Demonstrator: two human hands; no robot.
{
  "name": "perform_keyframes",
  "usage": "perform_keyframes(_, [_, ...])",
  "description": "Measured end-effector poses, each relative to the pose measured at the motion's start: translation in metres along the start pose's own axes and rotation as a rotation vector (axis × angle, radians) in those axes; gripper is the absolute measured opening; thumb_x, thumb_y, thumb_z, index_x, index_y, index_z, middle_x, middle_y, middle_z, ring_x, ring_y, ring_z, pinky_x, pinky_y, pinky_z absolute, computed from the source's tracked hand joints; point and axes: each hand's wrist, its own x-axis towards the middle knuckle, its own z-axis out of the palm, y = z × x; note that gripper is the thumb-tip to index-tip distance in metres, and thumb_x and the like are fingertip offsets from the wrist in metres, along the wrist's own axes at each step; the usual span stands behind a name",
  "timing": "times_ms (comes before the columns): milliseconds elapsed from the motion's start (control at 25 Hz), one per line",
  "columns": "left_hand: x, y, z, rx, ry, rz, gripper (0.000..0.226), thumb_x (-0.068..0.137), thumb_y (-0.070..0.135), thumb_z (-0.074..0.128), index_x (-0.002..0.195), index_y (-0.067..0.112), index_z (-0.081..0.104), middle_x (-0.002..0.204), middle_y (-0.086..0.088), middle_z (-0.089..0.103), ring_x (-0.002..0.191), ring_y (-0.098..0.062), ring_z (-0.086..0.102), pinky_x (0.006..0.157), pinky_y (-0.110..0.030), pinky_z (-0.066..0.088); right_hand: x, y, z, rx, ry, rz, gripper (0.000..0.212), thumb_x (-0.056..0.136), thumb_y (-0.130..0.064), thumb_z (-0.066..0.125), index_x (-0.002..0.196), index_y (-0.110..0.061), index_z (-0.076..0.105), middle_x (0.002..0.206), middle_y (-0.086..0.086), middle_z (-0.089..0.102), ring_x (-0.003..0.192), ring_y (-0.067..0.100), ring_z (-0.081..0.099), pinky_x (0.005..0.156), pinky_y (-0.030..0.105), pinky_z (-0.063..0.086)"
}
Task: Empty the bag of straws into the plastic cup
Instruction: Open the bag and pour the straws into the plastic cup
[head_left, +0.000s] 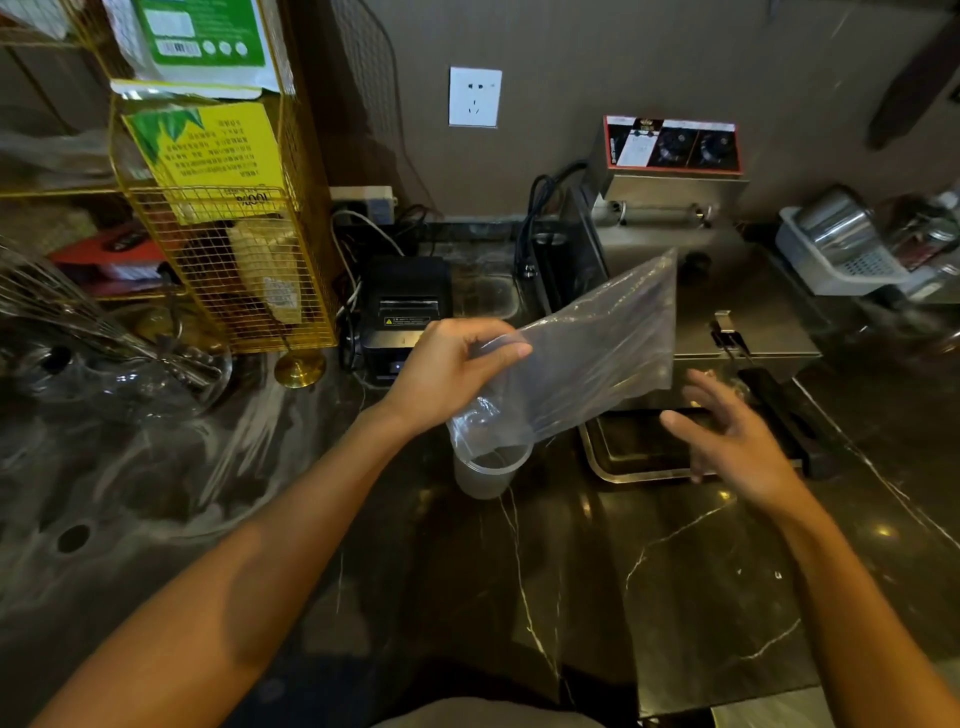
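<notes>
A clear plastic bag is tilted with its lower open end over the mouth of a frosted plastic cup that stands on the dark marble counter. My left hand grips the bag near its lower left part. Dark straws show faintly inside the bag. My right hand hovers to the right of the bag, fingers spread, holding nothing. The lower bag end hides part of the cup's rim.
A steel fryer and a metal tray stand just behind and right of the cup. A black receipt printer sits behind my left hand. A yellow wire rack and glassware fill the left side.
</notes>
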Motion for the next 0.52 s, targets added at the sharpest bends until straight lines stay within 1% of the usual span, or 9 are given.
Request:
perform_keyframes(80, [-0.002,0.001,-0.003,-0.021,-0.017,-0.003,0.021,0.099,0.024,0.065,0.112,0.013,0.077,0.108,0.004,0.078,0.104,-0.006,0.073,0.092,-0.04,0.061,0.007,0.004,0.017,0.088,-0.061,-0.026,0.072,0.096,-0.032,0.067,0.158,-0.038,0.031,0.145,-0.01,0.045,0.065,0.015,0.062,0.062,0.034,0.059])
perform_keyframes(160, [-0.004,0.002,-0.006,-0.042,-0.026,-0.002,0.02,0.099,0.023,0.064,0.112,0.013,0.076,0.109,0.004,0.077,0.105,-0.006,0.073,0.093,-0.038,0.06,0.016,0.003,0.027,0.224,-0.029,-0.01,0.071,0.097,-0.031,0.066,0.159,-0.036,0.031,0.142,-0.007,0.049,0.064,0.012,0.061,0.064,0.033,0.06])
perform_keyframes(240, [-0.005,0.004,-0.01,-0.043,-0.03,0.005,0.02,0.098,0.022,0.065,0.113,0.013,0.076,0.109,0.005,0.077,0.106,-0.005,0.073,0.093,-0.035,0.06,0.027,0.002,0.034,0.45,0.0,0.07,0.072,0.098,-0.031,0.066,0.16,-0.03,0.031,0.141,0.001,0.055,0.066,0.012,0.06,0.066,0.034,0.061])
perform_keyframes(320, [-0.006,0.005,-0.011,-0.048,-0.048,0.015,0.02,0.098,0.02,0.065,0.113,0.013,0.076,0.11,0.004,0.077,0.106,-0.006,0.073,0.091,-0.034,0.061,0.04,0.003,0.038,0.693,-0.042,0.121,0.066,0.098,-0.033,0.066,0.157,-0.025,0.037,0.14,0.009,0.062,0.067,0.01,0.058,0.064,0.031,0.061])
perform_keyframes(360, [-0.006,0.005,-0.012,-0.05,-0.057,0.019,0.02,0.098,0.019,0.065,0.114,0.012,0.076,0.111,0.003,0.077,0.106,-0.006,0.073,0.091,-0.034,0.062,0.045,0.004,0.039,0.762,-0.07,0.128,0.061,0.098,-0.035,0.065,0.154,-0.022,0.043,0.141,0.01,0.064,0.067,0.008,0.057,0.064,0.029,0.06])
perform_keyframes(440, [-0.007,0.006,-0.012,-0.053,-0.067,0.021,0.021,0.098,0.018,0.064,0.114,0.011,0.076,0.112,0.001,0.077,0.106,-0.007,0.073,0.09,-0.033,0.062,0.053,0.006,0.041,0.841,-0.11,0.124,0.053,0.098,-0.037,0.064,0.147,-0.018,0.054,0.142,0.009,0.065,0.071,0.005,0.061,0.064,0.024,0.059])
perform_keyframes(520, [-0.008,0.006,-0.014,-0.054,-0.062,0.021,0.02,0.099,0.018,0.064,0.115,0.012,0.075,0.111,0.002,0.077,0.106,-0.006,0.073,0.09,-0.031,0.062,0.053,0.002,0.041,0.896,-0.108,0.092,0.047,0.1,-0.035,0.063,0.143,-0.016,0.059,0.137,0.009,0.069,0.083,0.009,0.066,0.066,0.024,0.06])
